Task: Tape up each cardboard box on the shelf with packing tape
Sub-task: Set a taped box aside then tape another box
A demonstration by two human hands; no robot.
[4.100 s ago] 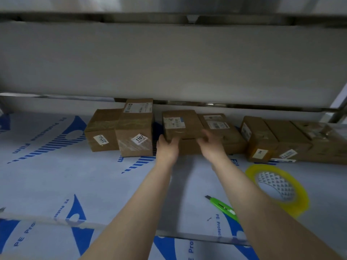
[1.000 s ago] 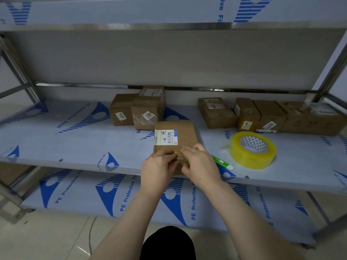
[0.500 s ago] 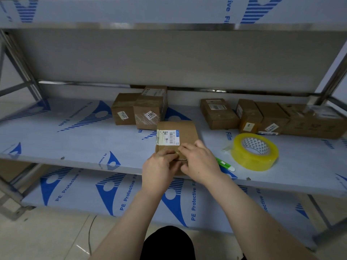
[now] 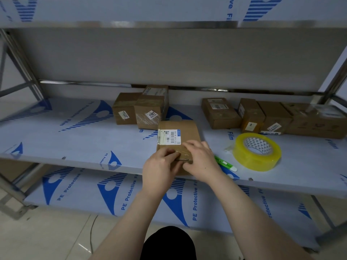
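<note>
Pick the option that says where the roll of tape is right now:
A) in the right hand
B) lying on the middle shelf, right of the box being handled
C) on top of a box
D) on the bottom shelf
B: the roll of tape lies flat on the shelf, right of the box. The left hand and right hand are both on that box, not on the tape.

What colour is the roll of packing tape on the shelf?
The tape roll is translucent yellow; the head view shows it.
</note>
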